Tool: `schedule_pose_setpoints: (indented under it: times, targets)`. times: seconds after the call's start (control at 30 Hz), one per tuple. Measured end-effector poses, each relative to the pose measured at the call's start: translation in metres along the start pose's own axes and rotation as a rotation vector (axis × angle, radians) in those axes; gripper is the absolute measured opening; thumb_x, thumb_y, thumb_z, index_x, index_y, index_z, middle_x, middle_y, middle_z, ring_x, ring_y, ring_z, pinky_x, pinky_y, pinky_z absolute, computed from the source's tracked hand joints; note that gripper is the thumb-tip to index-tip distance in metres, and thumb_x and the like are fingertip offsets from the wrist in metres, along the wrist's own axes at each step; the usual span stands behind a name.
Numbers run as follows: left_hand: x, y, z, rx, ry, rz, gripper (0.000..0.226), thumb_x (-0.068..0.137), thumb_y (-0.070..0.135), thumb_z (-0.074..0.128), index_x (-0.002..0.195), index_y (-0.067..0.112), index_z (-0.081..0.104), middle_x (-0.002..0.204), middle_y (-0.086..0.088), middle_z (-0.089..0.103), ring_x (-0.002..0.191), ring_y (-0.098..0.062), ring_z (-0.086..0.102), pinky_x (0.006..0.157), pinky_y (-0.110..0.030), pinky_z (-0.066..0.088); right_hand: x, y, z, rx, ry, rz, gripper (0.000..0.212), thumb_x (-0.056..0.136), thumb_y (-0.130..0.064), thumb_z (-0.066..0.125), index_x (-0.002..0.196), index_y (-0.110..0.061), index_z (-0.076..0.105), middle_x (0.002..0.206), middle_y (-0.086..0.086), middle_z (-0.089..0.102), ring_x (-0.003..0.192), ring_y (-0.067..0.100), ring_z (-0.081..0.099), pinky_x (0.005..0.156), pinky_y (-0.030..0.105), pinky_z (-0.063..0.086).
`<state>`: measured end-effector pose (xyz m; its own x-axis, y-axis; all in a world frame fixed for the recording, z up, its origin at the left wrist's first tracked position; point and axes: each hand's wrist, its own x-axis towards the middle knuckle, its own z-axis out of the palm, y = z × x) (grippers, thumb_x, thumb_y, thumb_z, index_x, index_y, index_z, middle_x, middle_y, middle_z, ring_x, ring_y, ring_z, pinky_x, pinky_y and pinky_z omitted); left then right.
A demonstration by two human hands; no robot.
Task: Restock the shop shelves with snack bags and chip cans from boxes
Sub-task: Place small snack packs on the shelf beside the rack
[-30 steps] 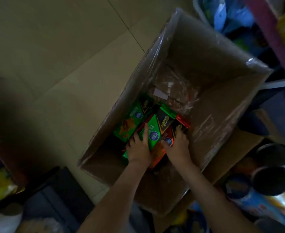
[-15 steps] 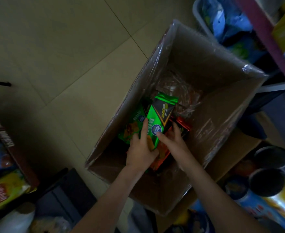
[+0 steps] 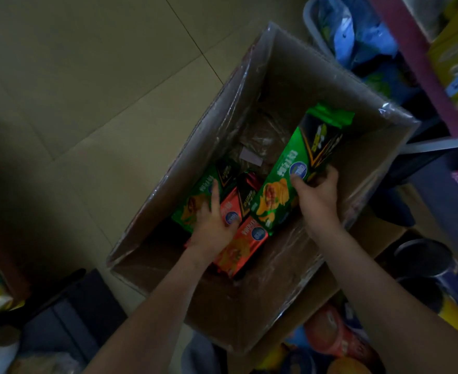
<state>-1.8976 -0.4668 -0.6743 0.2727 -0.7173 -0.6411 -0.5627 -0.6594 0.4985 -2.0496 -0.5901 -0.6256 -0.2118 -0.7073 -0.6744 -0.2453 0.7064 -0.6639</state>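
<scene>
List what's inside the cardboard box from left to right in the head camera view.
flat green snack bag → left hand → orange snack bags → raised green snack bag, gripped by the right hand

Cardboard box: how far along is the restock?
Done: the cardboard box looks mostly emptied; its far half holds no bags. In hand: the right hand grips a green snack bag, lifted above the rest; the left hand rests on the bags below. Left: another green bag, orange bags, and chip cans beside the box.
</scene>
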Motion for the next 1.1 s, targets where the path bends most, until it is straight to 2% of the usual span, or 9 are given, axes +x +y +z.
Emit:
schedule_pose_setpoints:
  times: [0.13, 0.27, 0.43, 0.57, 0.63, 0.7, 0.87, 0.97, 1.1]
  targets:
    - [-0.004, -0.003, 0.037, 0.253, -0.149, -0.098, 0.115, 0.084, 0.051, 0.066, 0.147, 0.031, -0.029, 0.159, -0.016, 0.004, 0.146, -0.035, 0.008, 0.118, -0.052, 0.016, 0.014, -0.002, 0.004, 0.057, 0.091, -0.031, 0.069, 0.088, -0.007, 0.066, 0.144, -0.015, 0.028, 0.134, 0.009, 0.053, 0.118, 0.018, 0.055, 0.097, 0.028, 0.046]
    - [-0.006, -0.001, 0.059, 0.414, -0.099, -0.136, 0.118, 0.081, 0.067, 0.059, 0.148, 0.025, -0.029, 0.161, -0.014, -0.007, 0.149, -0.032, -0.004, 0.117, -0.055, 0.003, 0.021, 0.002, 0.002, 0.07, 0.116, -0.029, 0.072, 0.088, -0.009, 0.068, 0.146, -0.016, 0.026, 0.136, 0.008, 0.05, 0.119, 0.02, 0.053, 0.097, 0.03, 0.046]
    - [0.004, -0.014, 0.063, 0.434, -0.005, -0.157, 0.085, 0.098, 0.051, 0.042, 0.15, 0.032, -0.023, 0.161, -0.017, 0.0, 0.149, -0.033, 0.002, 0.117, -0.06, 0.006, 0.025, 0.011, -0.006, 0.036, 0.124, -0.014, 0.071, 0.088, -0.009, 0.068, 0.145, -0.015, 0.028, 0.137, 0.008, 0.049, 0.119, 0.019, 0.053, 0.095, 0.026, 0.045]
    - [0.009, -0.023, 0.057, 0.494, -0.087, -0.099, 0.069, 0.103, 0.045, 0.032, 0.152, 0.037, -0.015, 0.162, -0.015, -0.007, 0.149, -0.033, -0.004, 0.116, -0.06, 0.006, 0.024, 0.011, -0.007, 0.017, 0.11, -0.012, 0.073, 0.089, -0.01, 0.067, 0.148, -0.016, 0.025, 0.138, 0.007, 0.047, 0.118, 0.018, 0.051, 0.089, 0.024, 0.042]
    - [0.01, -0.025, 0.056, 0.539, -0.105, -0.08, 0.066, 0.104, 0.044, 0.029, 0.153, 0.036, -0.014, 0.162, -0.015, -0.008, 0.149, -0.034, -0.001, 0.115, -0.06, 0.009, 0.023, 0.01, -0.005, 0.021, 0.093, -0.013, 0.073, 0.088, -0.01, 0.067, 0.148, -0.017, 0.024, 0.135, 0.006, 0.048, 0.114, 0.016, 0.052, 0.087, 0.023, 0.042]
    - [0.011, -0.025, 0.054, 0.585, -0.11, -0.065, 0.067, 0.104, 0.044, 0.032, 0.154, 0.034, -0.011, 0.16, -0.019, 0.002, 0.146, -0.038, 0.012, 0.113, -0.058, 0.019, 0.023, 0.01, -0.003, 0.035, 0.076, -0.008, 0.073, 0.087, -0.008, 0.068, 0.146, -0.018, 0.025, 0.132, 0.005, 0.051, 0.113, 0.016, 0.053, 0.088, 0.026, 0.045]
    - [0.011, -0.013, 0.039, 0.677, -0.085, 0.013, 0.075, 0.101, 0.037, 0.044, 0.155, 0.028, -0.007, 0.141, -0.023, 0.032, 0.123, -0.036, 0.044, 0.091, -0.042, 0.046, 0.012, 0.007, -0.007, 0.05, 0.042, 0.006, 0.071, 0.088, -0.008, 0.067, 0.146, -0.018, 0.027, 0.119, -0.002, 0.05, 0.108, 0.013, 0.054, 0.075, 0.016, 0.045]
    - [0.003, -0.001, 0.024, 0.667, -0.048, -0.002, 0.076, 0.1, 0.04, 0.044, 0.155, 0.029, -0.007, 0.136, -0.021, 0.036, 0.118, -0.034, 0.047, 0.08, -0.039, 0.051, -0.003, -0.002, -0.015, 0.061, 0.03, 0.013, 0.069, 0.088, -0.011, 0.067, 0.145, -0.021, 0.029, 0.122, -0.001, 0.053, 0.11, 0.016, 0.055, 0.08, 0.022, 0.045]
    - [-0.019, 0.026, -0.007, 0.543, 0.027, -0.006, 0.078, 0.096, 0.046, 0.047, 0.155, 0.032, -0.002, 0.134, -0.018, 0.037, 0.12, -0.034, 0.044, 0.082, -0.041, 0.05, -0.031, -0.031, -0.029, 0.033, -0.006, -0.024, 0.071, 0.088, -0.02, 0.069, 0.146, -0.024, 0.03, 0.131, 0.001, 0.053, 0.115, 0.02, 0.055, 0.09, 0.031, 0.046]
